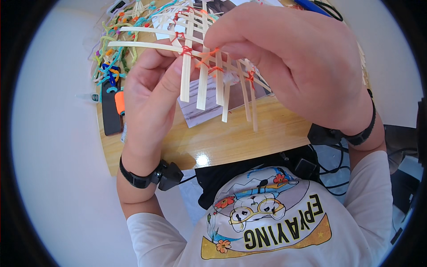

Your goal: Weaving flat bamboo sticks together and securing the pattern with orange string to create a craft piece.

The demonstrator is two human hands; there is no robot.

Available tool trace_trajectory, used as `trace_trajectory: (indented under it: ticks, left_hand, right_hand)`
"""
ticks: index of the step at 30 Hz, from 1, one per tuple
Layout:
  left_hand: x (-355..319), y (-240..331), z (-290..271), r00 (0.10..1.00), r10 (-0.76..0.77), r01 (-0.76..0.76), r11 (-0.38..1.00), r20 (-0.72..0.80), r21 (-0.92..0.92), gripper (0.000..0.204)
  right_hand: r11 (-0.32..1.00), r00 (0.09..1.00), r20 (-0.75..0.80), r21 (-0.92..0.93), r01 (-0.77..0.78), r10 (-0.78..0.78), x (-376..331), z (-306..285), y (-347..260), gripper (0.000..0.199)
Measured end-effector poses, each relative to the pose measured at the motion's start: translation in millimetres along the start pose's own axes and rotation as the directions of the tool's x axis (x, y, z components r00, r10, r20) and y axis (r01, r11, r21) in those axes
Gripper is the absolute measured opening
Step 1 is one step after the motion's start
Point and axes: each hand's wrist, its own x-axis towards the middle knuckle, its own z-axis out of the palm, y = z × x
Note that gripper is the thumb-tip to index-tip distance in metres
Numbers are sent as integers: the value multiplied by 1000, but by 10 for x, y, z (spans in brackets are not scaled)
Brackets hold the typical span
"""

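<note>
An open lattice of pale, flat bamboo strips (186,80) is raised above the table, its crossings bound with red thread (187,51). My left hand (151,95) grips the lattice at its left side, the thumb on a strip beside a red knot. Several strip ends stick out downward and to the left. Over the right part of the lattice, my right hand (298,62) is closed, thumb and forefinger pinched at a strand of orange-red thread near a crossing. The other fingers of this hand are curled and partly hidden.
Colourful fuzzy craft stems (116,58) lie heaped at the table's left edge. Near them are a black phone (111,111), an orange spool-like thing (119,103) and a small clear bottle (91,97). A printed sheet (198,111) lies under the lattice on the wooden table (267,122).
</note>
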Motion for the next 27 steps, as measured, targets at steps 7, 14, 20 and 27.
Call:
trace_trajectory:
  ticks: [7, 14, 20, 27]
  left_hand:
    - [-3, 8, 9, 998, 58, -57, 997, -23, 52, 29]
    - [-19, -13, 39, 992, 122, -122, 990, -16, -64, 33]
    - [-30, -9, 37, 985, 171, -171, 985, -5, -9, 32]
    - [-43, -20, 55, 976, 216, -218, 975, 35, 44, 30]
  right_hand:
    - [1000, 1000, 5, -4, -10, 10, -9, -11, -20, 15]
    - [1000, 1000, 10, -3, -18, 18, -8, -29, -49, 15]
    - [1000, 1000, 18, 0, -24, 24, -12, -37, -57, 16]
    - [1000, 999, 21, 1, -30, 30, -26, -34, -54, 16]
